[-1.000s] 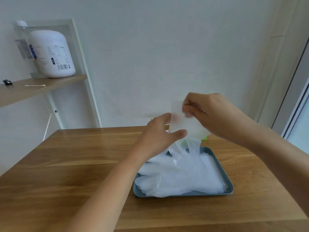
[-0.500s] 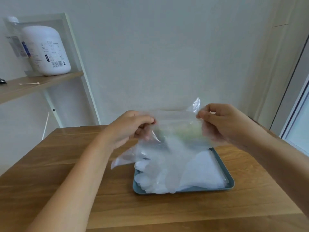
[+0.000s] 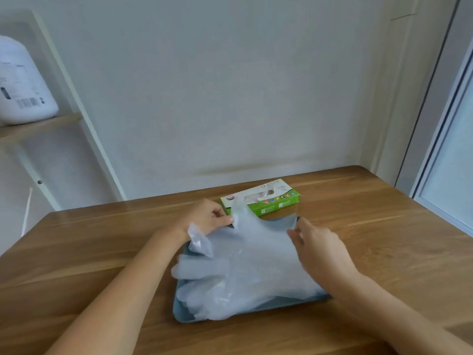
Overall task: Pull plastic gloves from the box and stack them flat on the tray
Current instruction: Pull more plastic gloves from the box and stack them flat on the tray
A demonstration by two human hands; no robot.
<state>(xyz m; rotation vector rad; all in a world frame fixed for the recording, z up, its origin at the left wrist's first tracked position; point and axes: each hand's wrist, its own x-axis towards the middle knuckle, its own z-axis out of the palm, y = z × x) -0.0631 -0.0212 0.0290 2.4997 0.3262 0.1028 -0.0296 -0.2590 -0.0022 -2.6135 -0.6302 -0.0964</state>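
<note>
White plaster wall backs a brown wooden desk [image 3: 102,239] with everything set near its middle. Over the desk, a thin transparent plastic glove [image 3: 256,242] is stretched by its cuff between both hands, its fingers pointing toward the person and draping onto a stack of clear plastic gloves [image 3: 230,293] just beneath it. One loose flap of the glove sticks up beside the left wrist.

The left-hand grip [image 3: 207,217] is closed, thumb and forefinger pinching the cuff's left corner. The right-hand grip [image 3: 320,249] pinches the cuff's right corner between thumb and fingertips, the other fingers loosely curled.

The stack lies in a blue-grey rectangular tray [image 3: 184,316], with glove fingers spilling over its left rim. Just beyond the tray stands a green and white cardboard box [image 3: 271,204], more clear film showing in its top slot.

On the far left, a wooden shelf [image 3: 38,126] on a white frame carries a large white plastic jug [image 3: 23,85]. A pale window frame [image 3: 440,155] runs down the right edge.
</note>
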